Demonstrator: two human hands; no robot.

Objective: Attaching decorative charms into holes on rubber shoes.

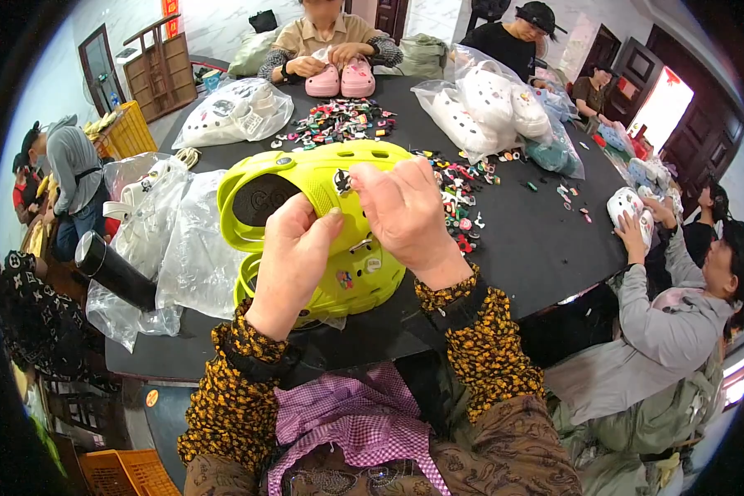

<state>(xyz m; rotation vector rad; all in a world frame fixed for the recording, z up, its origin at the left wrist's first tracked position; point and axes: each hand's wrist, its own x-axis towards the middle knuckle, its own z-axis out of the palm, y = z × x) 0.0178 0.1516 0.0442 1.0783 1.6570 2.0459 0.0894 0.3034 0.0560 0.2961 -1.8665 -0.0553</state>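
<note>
A lime-green foam clog (364,154), its opening turned to the left, is held up over the table by my left hand (293,252). My left thumb presses on the clog's upper while the fingers go out of sight behind it. At a hole in that upper, the closed fingertips of my right hand (409,217) meet a small black-and-white shoe charm (341,181). Below this clog is a second lime-green clog (322,291), partly covered by my left hand. It carries a colourful charm (345,280), a whitish charm (374,265) and a silvery bar-shaped piece (360,245).
Loose charms (339,120) lie heaped across the black table (546,240). Bagged white clogs (236,112) stand far left, others (484,103) far right. Left are clear plastic bags (198,248) and a black cylinder (116,271). Across, a person handles pink clogs (339,81); co-workers sit rightward.
</note>
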